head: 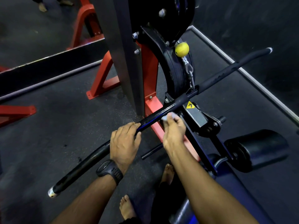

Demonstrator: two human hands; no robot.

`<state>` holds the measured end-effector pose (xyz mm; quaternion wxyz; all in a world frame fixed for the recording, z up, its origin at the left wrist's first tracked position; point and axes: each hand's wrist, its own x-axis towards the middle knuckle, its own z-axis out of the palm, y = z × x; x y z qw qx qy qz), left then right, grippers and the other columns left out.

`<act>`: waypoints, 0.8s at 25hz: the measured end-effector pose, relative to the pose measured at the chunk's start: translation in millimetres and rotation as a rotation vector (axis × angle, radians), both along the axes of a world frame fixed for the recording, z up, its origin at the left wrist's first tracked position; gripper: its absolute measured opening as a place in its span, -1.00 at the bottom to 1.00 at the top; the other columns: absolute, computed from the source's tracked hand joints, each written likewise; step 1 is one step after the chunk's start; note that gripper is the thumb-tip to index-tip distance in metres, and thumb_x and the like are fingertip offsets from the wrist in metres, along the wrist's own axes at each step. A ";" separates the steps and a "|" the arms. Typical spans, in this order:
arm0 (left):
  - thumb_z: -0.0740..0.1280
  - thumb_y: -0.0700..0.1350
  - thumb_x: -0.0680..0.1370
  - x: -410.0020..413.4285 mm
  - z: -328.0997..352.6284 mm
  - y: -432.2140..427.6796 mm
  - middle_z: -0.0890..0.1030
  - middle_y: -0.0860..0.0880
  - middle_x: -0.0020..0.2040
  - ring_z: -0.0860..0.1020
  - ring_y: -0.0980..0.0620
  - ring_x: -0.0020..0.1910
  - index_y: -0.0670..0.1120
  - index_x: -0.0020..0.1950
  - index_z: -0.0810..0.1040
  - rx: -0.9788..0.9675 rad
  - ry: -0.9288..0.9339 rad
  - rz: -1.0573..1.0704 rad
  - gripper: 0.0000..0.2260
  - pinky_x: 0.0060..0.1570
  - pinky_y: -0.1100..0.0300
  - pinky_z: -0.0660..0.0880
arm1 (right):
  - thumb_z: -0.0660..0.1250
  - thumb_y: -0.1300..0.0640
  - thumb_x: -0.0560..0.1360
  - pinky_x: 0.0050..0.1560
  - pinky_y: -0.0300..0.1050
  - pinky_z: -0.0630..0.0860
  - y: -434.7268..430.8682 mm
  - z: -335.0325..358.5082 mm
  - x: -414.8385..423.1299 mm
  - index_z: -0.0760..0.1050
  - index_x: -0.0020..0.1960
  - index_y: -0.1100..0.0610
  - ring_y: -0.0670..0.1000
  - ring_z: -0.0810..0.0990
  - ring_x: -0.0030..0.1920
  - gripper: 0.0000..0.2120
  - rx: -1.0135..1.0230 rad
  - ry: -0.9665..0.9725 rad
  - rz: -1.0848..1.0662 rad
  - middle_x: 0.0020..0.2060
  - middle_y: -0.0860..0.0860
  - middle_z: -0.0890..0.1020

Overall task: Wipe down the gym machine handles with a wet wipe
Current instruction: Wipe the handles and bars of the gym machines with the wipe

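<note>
A long black pull-down bar [226, 71] runs diagonally from the lower left to the upper right, hung from a chain and a yellow ball [182, 49] at its middle. My left hand [124, 141] grips the bar left of centre, with a black watch on its wrist. Just to the right, my right hand [174, 130] pinches a small white wet wipe [166, 116] and presses it against the bar near the centre. The wipe is mostly hidden by my fingers and blurred.
The machine's grey upright and red frame [149, 75] stand right behind the bar. A black roller pad [258, 149] and a bracket with a yellow warning sticker [190, 105] sit at the right. My bare feet stand on the dark rubber floor. Another red frame is at left.
</note>
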<state>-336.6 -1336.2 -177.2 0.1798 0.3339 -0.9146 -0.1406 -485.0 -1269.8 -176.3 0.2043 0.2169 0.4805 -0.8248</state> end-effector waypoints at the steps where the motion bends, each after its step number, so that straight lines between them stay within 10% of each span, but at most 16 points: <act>1: 0.49 -0.15 0.48 -1.1 -1.0 0.8 0.65 -0.03 0.16 0.63 -0.10 0.06 -0.07 0.20 0.62 0.003 -0.003 0.001 -0.70 0.03 -0.06 0.52 | 0.27 0.39 0.58 -0.14 -0.30 0.57 -0.9 -0.4 0.0 0.48 -0.08 0.18 -0.12 0.59 -0.32 -0.85 0.042 0.035 -0.001 -0.28 0.01 0.60; 6: 0.51 -0.15 0.46 -3.7 0.5 3.0 0.65 -0.03 0.15 0.63 -0.10 0.05 -0.07 0.20 0.63 -0.007 0.014 -0.003 -0.68 0.02 -0.05 0.52 | 0.30 0.43 0.53 -0.11 -0.31 0.53 -1.1 -1.6 6.2 0.45 -0.11 0.16 -0.04 0.55 -0.24 -0.80 0.177 0.130 0.088 -0.19 0.07 0.55; 12: 0.51 -0.15 0.46 -6.0 0.6 3.1 0.65 -0.02 0.17 0.62 -0.10 0.08 -0.05 0.21 0.62 0.025 0.030 0.015 -0.68 0.05 -0.05 0.51 | 0.40 0.28 0.50 0.07 -0.33 0.35 22.7 -10.9 -3.9 0.65 0.04 0.12 0.01 0.46 -0.02 -0.84 0.877 1.222 0.501 -0.02 0.04 0.58; 20: 0.50 -0.14 0.47 -7.2 -4.2 7.6 0.65 -0.01 0.17 0.62 -0.06 0.08 -0.04 0.22 0.62 0.005 0.051 0.005 -0.67 0.04 -0.03 0.52 | 0.26 0.27 0.44 0.11 0.05 0.51 24.0 16.6 -70.3 0.57 0.06 0.21 0.20 0.53 0.06 -0.78 1.083 1.776 1.055 -0.03 0.12 0.60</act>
